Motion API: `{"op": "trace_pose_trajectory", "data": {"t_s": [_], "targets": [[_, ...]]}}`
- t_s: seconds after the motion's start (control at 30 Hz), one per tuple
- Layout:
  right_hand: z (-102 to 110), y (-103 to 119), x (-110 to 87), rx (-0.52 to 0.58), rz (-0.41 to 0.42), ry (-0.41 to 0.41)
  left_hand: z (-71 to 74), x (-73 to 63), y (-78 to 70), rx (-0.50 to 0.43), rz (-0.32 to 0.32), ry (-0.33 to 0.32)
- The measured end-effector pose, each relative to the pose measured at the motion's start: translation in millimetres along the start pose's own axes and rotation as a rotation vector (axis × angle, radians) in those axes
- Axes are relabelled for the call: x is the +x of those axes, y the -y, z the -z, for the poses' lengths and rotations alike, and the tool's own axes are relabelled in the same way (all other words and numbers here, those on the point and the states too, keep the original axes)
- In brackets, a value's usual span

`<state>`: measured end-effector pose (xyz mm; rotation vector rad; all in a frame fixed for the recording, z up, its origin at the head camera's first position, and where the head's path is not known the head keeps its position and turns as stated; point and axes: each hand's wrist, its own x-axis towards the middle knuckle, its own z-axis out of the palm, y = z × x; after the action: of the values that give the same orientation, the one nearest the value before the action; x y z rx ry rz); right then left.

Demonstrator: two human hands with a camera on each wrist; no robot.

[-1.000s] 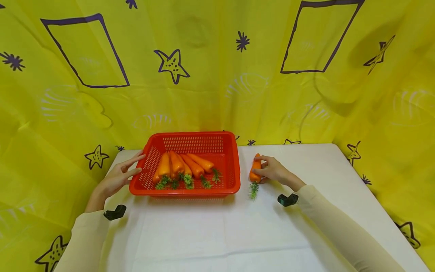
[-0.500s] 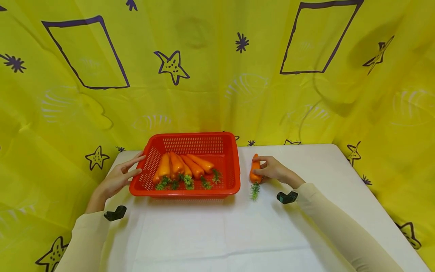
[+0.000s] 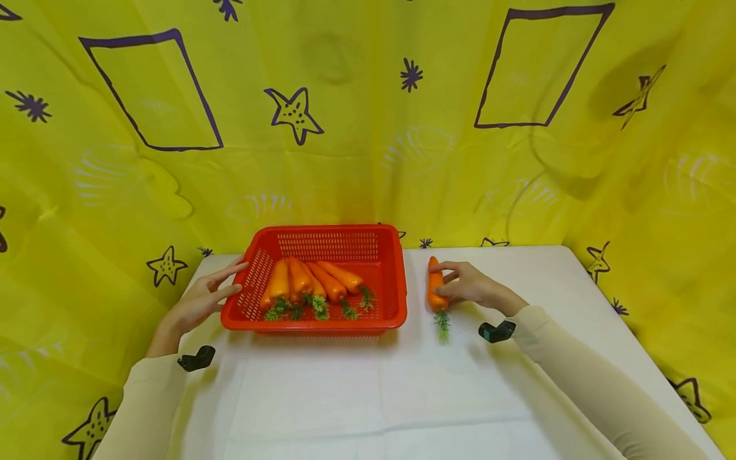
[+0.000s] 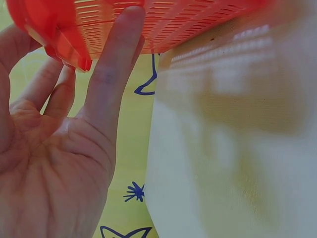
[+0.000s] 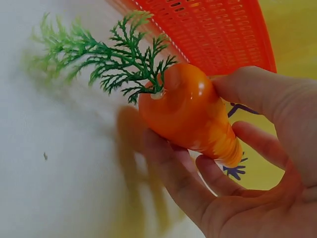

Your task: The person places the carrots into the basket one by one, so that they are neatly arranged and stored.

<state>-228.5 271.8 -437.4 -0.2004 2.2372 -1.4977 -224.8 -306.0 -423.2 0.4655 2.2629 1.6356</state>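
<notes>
My right hand (image 3: pixel 468 284) pinches an orange toy carrot (image 3: pixel 436 284) to the right of the basket. In the right wrist view, thumb and fingers lie on opposite sides of the carrot (image 5: pixel 185 106); its green leafy top (image 5: pixel 124 64) points away from the palm, and a shadow falls on the cloth beside it. My left hand (image 3: pixel 198 303) touches the left end of the red plastic basket (image 3: pixel 313 326) with extended fingers. The left wrist view has one digit (image 4: pixel 111 69) laid against the slotted wall (image 4: pixel 185 17). Several more carrots (image 3: pixel 330 284) lie inside the basket, leafy ends toward me.
A white cloth (image 3: pixel 322 390) covers the table. Close behind the table hangs a yellow curtain (image 3: pixel 356 166) with dark star drawings, and it also lines both sides. A black wrist device (image 3: pixel 497 331) sits at the right sleeve, another black device (image 3: pixel 197 359) at the left.
My right hand has shifted slightly right with the carrot, whose leafy end has swung to the right. The left hand and the basket stay in place.
</notes>
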Motion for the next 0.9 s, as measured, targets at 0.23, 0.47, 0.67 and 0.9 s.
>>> {"op": "trace_pose_trajectory", "data": {"t_s": [0.23, 0.47, 0.67, 0.9], "targets": [[14, 16, -14.8, -0.002, 0.06, 0.051, 0.3, 0.6, 0.6, 0.003, -0.004, 0.009], [30, 36, -33.7, -0.051, 0.097, 0.068, 0.1, 1.7, -0.2, -0.029, 0.004, 0.007], [43, 51, -50.8, -0.133, 0.127, 0.074, -0.5, 2.2, -1.1, -0.027, 0.015, -0.001], [54, 64, -63.4, -0.123, 0.14, 0.067, -0.1, 1.4, -1.3, 0.0, 0.007, -0.015]]}}
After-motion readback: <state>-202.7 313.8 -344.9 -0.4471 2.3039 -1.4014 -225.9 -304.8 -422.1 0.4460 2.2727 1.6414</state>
